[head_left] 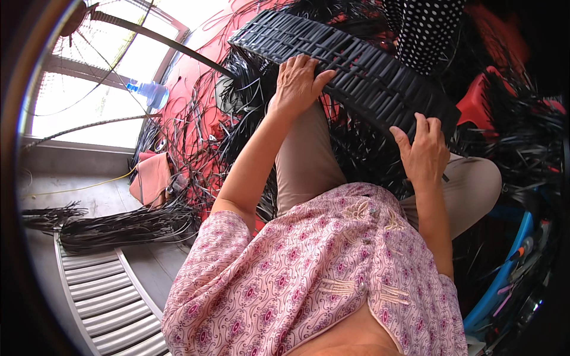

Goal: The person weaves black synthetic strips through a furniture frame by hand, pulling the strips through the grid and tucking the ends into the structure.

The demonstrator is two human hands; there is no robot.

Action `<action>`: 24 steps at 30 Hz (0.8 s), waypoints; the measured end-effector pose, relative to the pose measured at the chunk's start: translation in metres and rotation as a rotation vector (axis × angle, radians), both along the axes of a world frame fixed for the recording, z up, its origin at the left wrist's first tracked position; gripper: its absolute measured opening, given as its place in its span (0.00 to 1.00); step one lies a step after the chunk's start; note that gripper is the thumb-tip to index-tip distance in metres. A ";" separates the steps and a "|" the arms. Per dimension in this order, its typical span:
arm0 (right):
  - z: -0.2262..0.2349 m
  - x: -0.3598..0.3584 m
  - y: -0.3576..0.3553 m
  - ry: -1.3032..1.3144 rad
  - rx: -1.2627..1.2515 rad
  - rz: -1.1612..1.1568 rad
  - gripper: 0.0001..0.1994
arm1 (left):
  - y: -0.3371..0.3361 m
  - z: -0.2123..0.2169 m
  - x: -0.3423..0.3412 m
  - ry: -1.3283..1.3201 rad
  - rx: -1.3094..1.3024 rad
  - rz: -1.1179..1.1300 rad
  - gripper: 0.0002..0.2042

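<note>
A long black panel (356, 65), woven from flat strips, slants across in front of my knees, from upper left to right. My left hand (297, 83) holds its near edge toward the left end, fingers laid over the edge and thumb pointing right. Farther right, my right hand (426, 148) grips the same edge with bent fingers, thumb apart on the left. The undersides of both hands' fingertips are hidden. Loose black strips (362, 145) hang and lie below the panel, between my legs.
Beyond the panel is another person's dotted black-and-white clothing (427, 32). A red stool (480, 104) stands at right, near a blue rim (504, 267) with tools. At left are a clear bottle (153, 94), a strip bundle (130, 228), a slatted metal frame (107, 291) and a wheel-like spoked object (74, 21).
</note>
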State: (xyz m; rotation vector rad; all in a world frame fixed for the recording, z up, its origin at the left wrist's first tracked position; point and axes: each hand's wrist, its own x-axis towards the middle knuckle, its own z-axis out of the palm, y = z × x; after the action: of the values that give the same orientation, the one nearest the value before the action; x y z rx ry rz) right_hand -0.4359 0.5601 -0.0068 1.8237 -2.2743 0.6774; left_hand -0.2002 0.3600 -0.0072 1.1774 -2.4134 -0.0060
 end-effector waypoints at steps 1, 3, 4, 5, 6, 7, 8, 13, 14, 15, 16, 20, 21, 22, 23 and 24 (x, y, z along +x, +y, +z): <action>0.000 0.002 0.000 0.009 -0.022 0.003 0.30 | -0.009 -0.005 0.005 0.003 -0.001 -0.024 0.33; 0.002 0.003 -0.001 -0.010 -0.006 -0.025 0.29 | -0.023 -0.010 0.007 0.010 -0.004 -0.076 0.35; 0.001 0.002 -0.002 -0.011 0.018 -0.035 0.29 | -0.028 -0.011 0.003 0.058 0.052 -0.071 0.37; 0.000 0.002 -0.003 -0.010 0.045 -0.049 0.29 | -0.037 -0.010 -0.001 0.035 0.125 -0.080 0.37; 0.000 0.003 -0.003 -0.009 0.060 -0.053 0.28 | -0.043 -0.010 -0.001 0.042 0.148 -0.110 0.36; 0.000 0.003 -0.003 -0.002 0.056 -0.056 0.28 | -0.047 -0.007 -0.002 0.048 0.172 -0.144 0.35; 0.001 0.003 -0.003 0.005 0.052 -0.059 0.28 | -0.050 -0.004 0.003 0.082 0.161 -0.169 0.33; 0.003 0.007 -0.004 0.039 0.062 -0.053 0.27 | -0.076 -0.008 0.057 0.075 -0.040 0.194 0.30; 0.003 0.007 -0.005 0.034 0.072 -0.052 0.27 | -0.090 -0.011 0.063 0.023 0.028 0.298 0.30; 0.003 0.008 -0.004 0.030 0.076 -0.049 0.27 | -0.100 -0.015 0.069 0.023 0.020 0.288 0.31; 0.004 0.010 -0.004 0.028 0.076 -0.054 0.27 | -0.110 -0.017 0.069 -0.022 -0.004 0.260 0.32; 0.004 0.010 -0.005 0.041 0.055 -0.052 0.26 | -0.163 -0.029 0.081 -0.069 0.057 -0.057 0.20; 0.004 0.010 -0.005 0.046 0.048 -0.054 0.26 | -0.173 -0.025 0.085 -0.045 0.066 -0.186 0.17; 0.006 0.011 -0.005 0.023 0.072 -0.062 0.26 | -0.174 -0.019 0.089 0.027 -0.045 -0.178 0.15; 0.006 0.011 -0.006 0.028 0.067 -0.060 0.26 | -0.172 -0.016 0.095 0.060 -0.052 -0.061 0.20; 0.006 0.011 -0.006 0.032 0.070 -0.064 0.26 | -0.169 -0.014 0.101 -0.047 -0.054 0.085 0.23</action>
State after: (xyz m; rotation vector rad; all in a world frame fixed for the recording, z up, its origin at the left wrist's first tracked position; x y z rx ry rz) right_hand -0.4248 0.5544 -0.0004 1.7696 -2.3529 0.5614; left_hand -0.0997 0.1907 -0.0211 1.2677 -2.3866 0.1138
